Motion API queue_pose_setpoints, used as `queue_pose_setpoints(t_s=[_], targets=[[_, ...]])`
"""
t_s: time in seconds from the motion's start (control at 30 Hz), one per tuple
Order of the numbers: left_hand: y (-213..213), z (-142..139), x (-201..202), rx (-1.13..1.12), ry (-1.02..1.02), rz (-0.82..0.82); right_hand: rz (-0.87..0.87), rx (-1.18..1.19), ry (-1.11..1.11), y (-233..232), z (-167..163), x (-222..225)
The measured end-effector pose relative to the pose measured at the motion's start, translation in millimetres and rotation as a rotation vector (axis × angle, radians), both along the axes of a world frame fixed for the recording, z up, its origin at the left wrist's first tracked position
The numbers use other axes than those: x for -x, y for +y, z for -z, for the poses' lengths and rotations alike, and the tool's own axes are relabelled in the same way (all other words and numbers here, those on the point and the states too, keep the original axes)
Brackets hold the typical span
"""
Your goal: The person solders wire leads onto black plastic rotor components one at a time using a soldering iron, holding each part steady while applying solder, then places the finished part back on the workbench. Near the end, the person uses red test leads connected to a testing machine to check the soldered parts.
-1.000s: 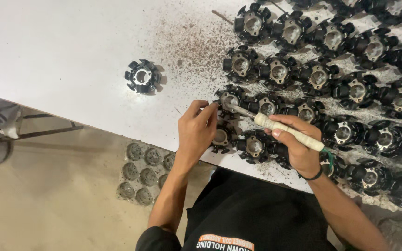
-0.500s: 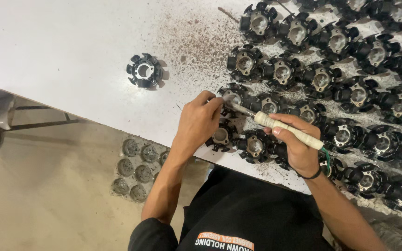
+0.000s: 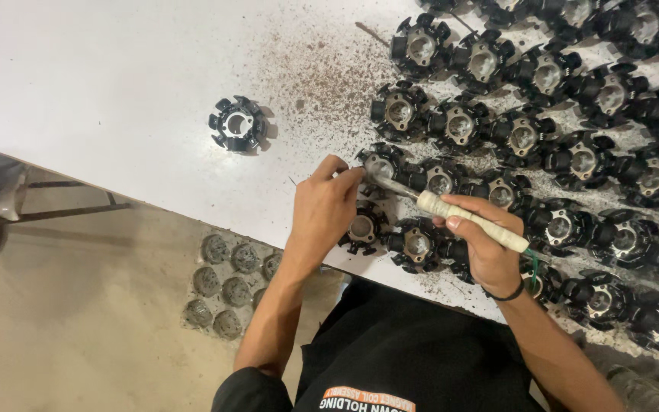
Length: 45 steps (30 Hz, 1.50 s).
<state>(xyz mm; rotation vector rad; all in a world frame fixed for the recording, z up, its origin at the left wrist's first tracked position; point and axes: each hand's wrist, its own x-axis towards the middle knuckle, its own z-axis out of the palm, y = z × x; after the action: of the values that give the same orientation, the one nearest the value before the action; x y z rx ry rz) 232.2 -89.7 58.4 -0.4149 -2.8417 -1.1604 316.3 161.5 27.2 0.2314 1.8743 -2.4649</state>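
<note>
My left hand (image 3: 328, 207) pinches the edge of a black star-shaped coil core (image 3: 380, 164) with a silvery hub, lying on the white table (image 3: 101, 91). My right hand (image 3: 486, 248) grips a hand tool with a pale wrapped handle (image 3: 467, 220). Its thin metal tip (image 3: 390, 183) rests against that same core. A green bit sticks out of the handle's rear end by my wrist, which wears a dark band (image 3: 506, 294).
Several more black cores (image 3: 543, 130) lie in rows across the right of the table. One core (image 3: 237, 124) sits alone at the left. Dark grit (image 3: 322, 76) is scattered on the table. Round grey discs (image 3: 226, 278) lie on the floor below the table's edge.
The view has shifted slightly. My hands stay on the same core, with the tool tip still worked against it.
</note>
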Motion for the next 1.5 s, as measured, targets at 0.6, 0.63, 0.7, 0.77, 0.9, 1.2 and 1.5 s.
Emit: queue_pose_setpoints(t_s=[0.6,0.63,0.7,0.77,0.9,1.2,1.5], targets=[[-1,9,-4,-0.089,0.1,0.005,-0.008,0.055,0.029,4,7,1],[-1,10,-4,-0.088,0.103,0.001,-0.002,0.058,0.022,4,6,1],[-1,13,-4,-0.084,0.111,-0.005,-0.008,0.051,0.005,4,6,1],[-1,15,-1,-0.076,0.117,0.009,-0.017,0.035,0.008,3,6,0],[4,10,5,-0.04,0.134,0.024,-0.063,-0.018,0.015,10,1,5],[-28,-94,1,-0.178,0.482,0.13,0.024,-0.09,0.259,38,-26,63],[22,-3,88,0.057,0.297,0.088,0.082,-0.183,0.123,12,-4,74]])
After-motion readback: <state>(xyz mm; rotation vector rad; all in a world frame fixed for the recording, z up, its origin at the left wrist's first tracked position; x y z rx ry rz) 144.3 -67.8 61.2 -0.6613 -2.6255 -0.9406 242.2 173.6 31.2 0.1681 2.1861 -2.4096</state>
